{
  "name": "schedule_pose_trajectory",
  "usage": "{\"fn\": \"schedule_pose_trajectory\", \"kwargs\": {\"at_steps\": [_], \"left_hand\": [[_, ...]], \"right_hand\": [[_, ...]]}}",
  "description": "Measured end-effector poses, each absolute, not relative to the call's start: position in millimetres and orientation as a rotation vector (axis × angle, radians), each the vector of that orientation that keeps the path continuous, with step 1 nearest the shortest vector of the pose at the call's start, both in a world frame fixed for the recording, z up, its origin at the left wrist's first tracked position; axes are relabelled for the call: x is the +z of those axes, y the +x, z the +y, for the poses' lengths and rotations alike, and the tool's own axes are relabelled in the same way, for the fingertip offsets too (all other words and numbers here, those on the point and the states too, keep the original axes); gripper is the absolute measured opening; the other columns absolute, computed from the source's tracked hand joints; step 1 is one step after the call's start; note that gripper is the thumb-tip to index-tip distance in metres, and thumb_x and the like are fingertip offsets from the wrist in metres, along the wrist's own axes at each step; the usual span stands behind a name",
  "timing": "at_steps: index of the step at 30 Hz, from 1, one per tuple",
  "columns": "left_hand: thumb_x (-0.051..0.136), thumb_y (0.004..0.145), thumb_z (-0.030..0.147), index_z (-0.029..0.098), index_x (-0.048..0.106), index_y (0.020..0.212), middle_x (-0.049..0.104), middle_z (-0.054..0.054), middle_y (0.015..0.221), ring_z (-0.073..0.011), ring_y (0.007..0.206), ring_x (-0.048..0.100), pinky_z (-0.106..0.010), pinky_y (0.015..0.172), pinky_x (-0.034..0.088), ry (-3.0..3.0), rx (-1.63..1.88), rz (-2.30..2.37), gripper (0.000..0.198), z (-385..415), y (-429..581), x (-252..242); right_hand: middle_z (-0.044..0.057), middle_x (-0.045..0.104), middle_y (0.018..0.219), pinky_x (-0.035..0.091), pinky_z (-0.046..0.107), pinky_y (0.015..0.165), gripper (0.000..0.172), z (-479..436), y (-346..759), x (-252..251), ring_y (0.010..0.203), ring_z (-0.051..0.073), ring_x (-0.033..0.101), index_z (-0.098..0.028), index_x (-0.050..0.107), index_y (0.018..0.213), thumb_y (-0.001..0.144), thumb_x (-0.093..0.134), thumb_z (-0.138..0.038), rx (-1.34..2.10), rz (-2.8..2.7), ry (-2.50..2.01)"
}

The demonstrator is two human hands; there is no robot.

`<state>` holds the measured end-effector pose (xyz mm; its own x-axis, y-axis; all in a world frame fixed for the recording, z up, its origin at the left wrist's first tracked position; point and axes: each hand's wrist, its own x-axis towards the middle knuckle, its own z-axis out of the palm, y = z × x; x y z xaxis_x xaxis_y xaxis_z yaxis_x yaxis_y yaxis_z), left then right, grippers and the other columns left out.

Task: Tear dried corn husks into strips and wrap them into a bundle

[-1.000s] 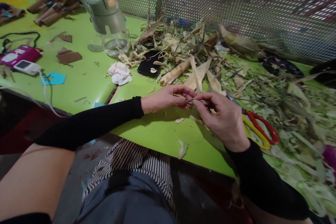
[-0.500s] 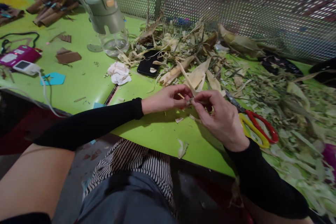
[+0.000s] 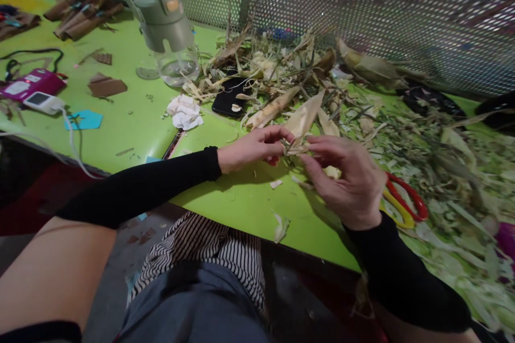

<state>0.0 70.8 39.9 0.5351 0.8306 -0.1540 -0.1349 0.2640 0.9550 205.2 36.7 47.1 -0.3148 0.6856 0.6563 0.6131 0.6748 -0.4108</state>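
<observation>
Between my hands is a small twisted piece of corn husk (image 3: 296, 146), pale with greenish strands. My left hand (image 3: 255, 149) is closed, pinching its left end between thumb and fingers. At the right end, my right hand (image 3: 348, 177) has thumb and fingers apart, their tips close to the husk; whether they touch it I cannot tell. Behind the hands, a broad dry husk leaf (image 3: 306, 112) stands up from the pile. Scissors with red and yellow handles (image 3: 408, 201) lie beside my right hand, their blades hidden behind it.
Heaped husks (image 3: 273, 64) run along the perforated metal screen (image 3: 322, 0), and shredded pieces (image 3: 450, 171) cover the right side. A black phone (image 3: 229, 99), crumpled tissue (image 3: 184, 112) and water bottle (image 3: 171, 32) stand or lie left of the heap. The green table (image 3: 241, 209) ends before my lap.
My right hand has shifted right, and its thumb and fingers have parted from a pinch. More of the twisted husk shows between the hands. The long strip that stood up there is gone from view.
</observation>
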Motion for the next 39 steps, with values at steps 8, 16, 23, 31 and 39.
{"fn": "schedule_pose_trajectory", "kwargs": {"at_steps": [8, 16, 23, 31, 39], "left_hand": [[0.063, 0.085, 0.005, 0.02, 0.053, 0.115, 0.056, 0.009, 0.071, -0.0064, 0.06, 0.053, -0.023, 0.063, 0.041, 0.995, 0.783, 0.664, 0.036, 66.6, 1.8, 37.0], [0.063, 0.083, 0.005, 0.024, 0.038, 0.113, 0.056, 0.012, 0.072, -0.0049, 0.059, 0.054, -0.023, 0.068, 0.045, 0.974, 0.702, 0.695, 0.043, 63.4, 3.0, 36.3], [0.058, 0.086, 0.006, 0.022, 0.043, 0.109, 0.05, 0.011, 0.069, -0.0081, 0.059, 0.05, -0.024, 0.063, 0.041, 1.309, 0.706, 0.815, 0.033, 71.9, -4.6, 37.2], [0.064, 0.09, 0.023, 0.018, 0.061, 0.117, 0.07, -0.011, 0.126, -0.0236, 0.113, 0.063, -0.038, 0.097, 0.05, 1.987, 0.792, 0.878, 0.028, 69.8, -6.0, 39.5], [0.053, 0.103, 0.036, 0.018, 0.059, 0.124, 0.067, -0.001, 0.082, -0.0158, 0.075, 0.06, -0.031, 0.074, 0.046, 1.884, 0.735, 0.789, 0.028, 65.2, -6.0, 41.9]], "right_hand": [[0.008, 0.074, 0.099, 0.058, 0.039, 0.071, 0.058, 52.2, 213.2, 45.5, 0.085, 0.025, 0.071, -0.021, 0.066, 0.112, 0.085, 0.075, -0.072, 0.436, -2.128, -1.279], [0.005, 0.074, 0.098, 0.059, 0.033, 0.072, 0.034, 44.5, 199.8, 46.1, 0.081, 0.02, 0.071, -0.022, 0.068, 0.105, 0.093, 0.073, -0.053, 0.781, -2.049, -1.13], [-0.009, 0.047, 0.061, 0.03, 0.026, 0.042, 0.026, 39.4, 201.3, 51.5, 0.045, 0.01, 0.036, -0.026, 0.061, 0.096, 0.09, 0.076, -0.046, 1.194, -1.646, -1.068], [-0.004, 0.062, 0.068, 0.032, 0.025, 0.042, 0.038, 40.0, 199.3, 50.0, 0.046, 0.01, 0.042, -0.025, 0.061, 0.099, 0.094, 0.07, -0.062, 1.247, -1.56, -1.129], [-0.005, 0.061, 0.06, 0.036, 0.025, 0.038, 0.045, 39.5, 194.6, 47.2, 0.04, 0.01, 0.046, -0.026, 0.061, 0.1, 0.095, 0.065, -0.07, 1.092, -1.55, -1.234]]}}
